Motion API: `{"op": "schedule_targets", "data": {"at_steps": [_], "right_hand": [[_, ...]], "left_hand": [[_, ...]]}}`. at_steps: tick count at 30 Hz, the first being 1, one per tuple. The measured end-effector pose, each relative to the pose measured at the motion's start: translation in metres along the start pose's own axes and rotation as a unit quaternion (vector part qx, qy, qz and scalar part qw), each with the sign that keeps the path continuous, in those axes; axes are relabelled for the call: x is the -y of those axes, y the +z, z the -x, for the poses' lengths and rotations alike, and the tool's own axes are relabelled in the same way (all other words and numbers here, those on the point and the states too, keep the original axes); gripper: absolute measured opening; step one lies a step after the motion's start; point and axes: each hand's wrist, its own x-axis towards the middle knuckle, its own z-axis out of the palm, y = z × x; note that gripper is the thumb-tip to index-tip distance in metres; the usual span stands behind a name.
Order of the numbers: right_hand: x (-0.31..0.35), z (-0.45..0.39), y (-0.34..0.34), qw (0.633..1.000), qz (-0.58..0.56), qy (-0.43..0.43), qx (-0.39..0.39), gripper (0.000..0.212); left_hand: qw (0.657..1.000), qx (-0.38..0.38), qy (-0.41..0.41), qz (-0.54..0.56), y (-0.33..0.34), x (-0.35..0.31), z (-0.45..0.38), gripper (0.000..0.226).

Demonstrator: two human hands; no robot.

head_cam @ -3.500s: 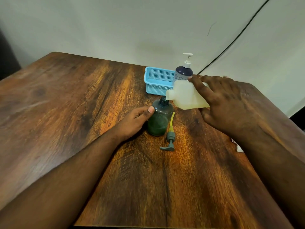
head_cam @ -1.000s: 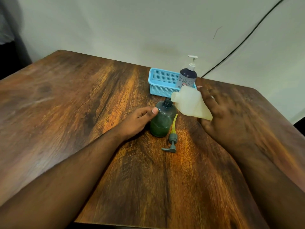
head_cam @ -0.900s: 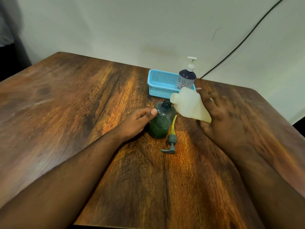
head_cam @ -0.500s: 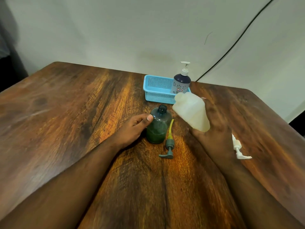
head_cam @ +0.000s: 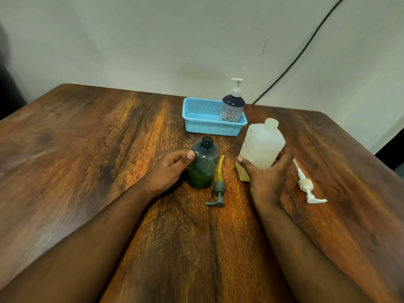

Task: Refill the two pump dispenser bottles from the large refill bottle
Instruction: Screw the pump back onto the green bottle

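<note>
A dark green dispenser bottle (head_cam: 204,164) stands uncapped at the table's middle, with green liquid in its lower part. My left hand (head_cam: 169,169) grips its left side. Its grey pump (head_cam: 218,189) with a yellow tube lies just to its right. My right hand (head_cam: 267,176) holds the white translucent refill bottle (head_cam: 262,147), which stands upright on the table with its mouth open and a little yellowish liquid at its base. A dark blue dispenser bottle (head_cam: 232,107) with a white pump stands in the blue basket (head_cam: 203,124).
A white pump (head_cam: 306,184) lies on the wooden table (head_cam: 87,160) to the right of my right hand. The wall rises behind the table's far edge, with a black cable (head_cam: 295,55) running down it.
My right hand has swung the refill bottle from its tilted pouring pose above the green bottle's mouth to upright, to the right. My left hand stays on the green bottle.
</note>
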Motion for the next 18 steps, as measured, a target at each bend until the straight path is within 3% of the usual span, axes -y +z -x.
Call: {"op": "schedule_targets", "data": {"at_steps": [3,7,10,12,14,16,18], "right_hand": [[-0.001,0.005,0.002,0.999,0.044,-0.01,-0.004,0.11],[-0.005,0.021,-0.015,0.996,0.045,0.061,0.049,0.122],[-0.006,0.043,-0.036,0.996,0.01,0.056,0.062,0.111],[-0.007,0.052,-0.044,0.996,0.009,0.002,0.09,0.085],[-0.007,0.052,-0.047,0.981,0.037,-0.07,0.179,0.062],[-0.006,0.047,-0.046,0.939,0.088,-0.167,0.287,0.057],[-0.004,0.039,-0.039,0.874,0.166,-0.279,0.363,0.052]], "left_hand": [[1.0,-0.004,-0.002,-0.022,-0.001,0.002,0.0,0.049],[1.0,-0.005,-0.002,-0.028,-0.002,0.005,0.0,0.052],[1.0,-0.006,-0.002,-0.027,-0.001,0.004,0.0,0.05],[1.0,-0.007,0.001,-0.026,-0.001,0.003,0.001,0.048],[1.0,-0.005,0.0,-0.028,-0.002,0.005,-0.001,0.048],[1.0,-0.008,-0.004,-0.028,-0.003,0.006,0.0,0.052],[1.0,-0.006,-0.004,-0.025,-0.004,0.006,0.0,0.064]]}}
